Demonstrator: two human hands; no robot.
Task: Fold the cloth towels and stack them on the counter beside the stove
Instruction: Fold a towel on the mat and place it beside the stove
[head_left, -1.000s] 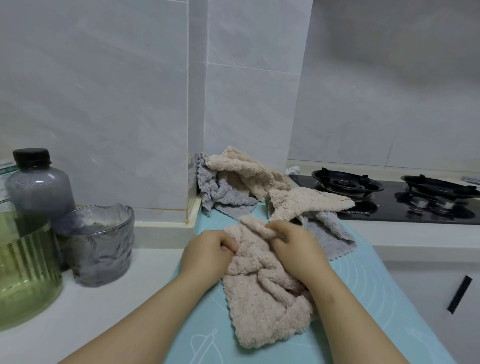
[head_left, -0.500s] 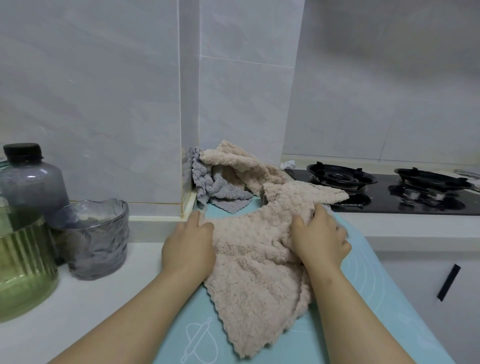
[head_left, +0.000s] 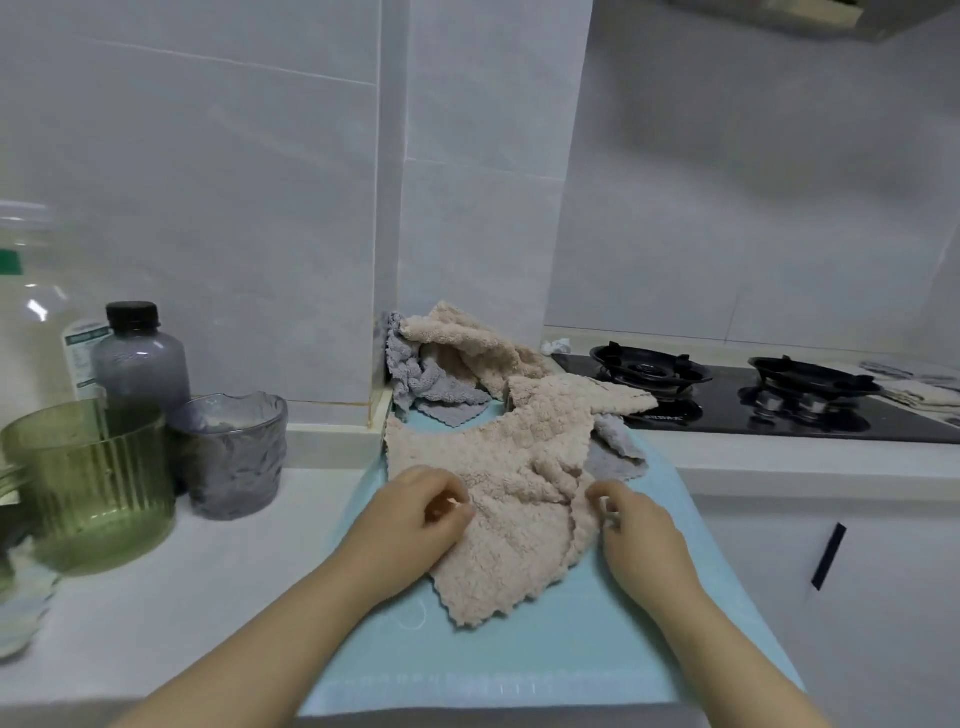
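A beige fluffy towel (head_left: 498, 499) lies partly spread and creased on the light blue mat (head_left: 519, 670). My left hand (head_left: 421, 514) pinches its left edge with curled fingers. My right hand (head_left: 631, 530) pinches its right edge, where the cloth bunches in a fold. Behind it sits a heap of unfolded towels: another beige towel (head_left: 457, 343), a grey towel (head_left: 426, 384) in the wall corner, and a second grey towel (head_left: 613, 452) partly under the beige cloth.
A black gas stove (head_left: 727, 395) with two burners stands at the right. On the white counter (head_left: 156, 597) to the left are a green ribbed cup (head_left: 93, 483), a grey glass cup (head_left: 234, 457) and a dark-capped bottle (head_left: 140, 358). Tiled walls close the back.
The towel was bunched under both hands; it has been spread out towards the pile. Both hands have drawn back nearer to me and now pinch its side edges.
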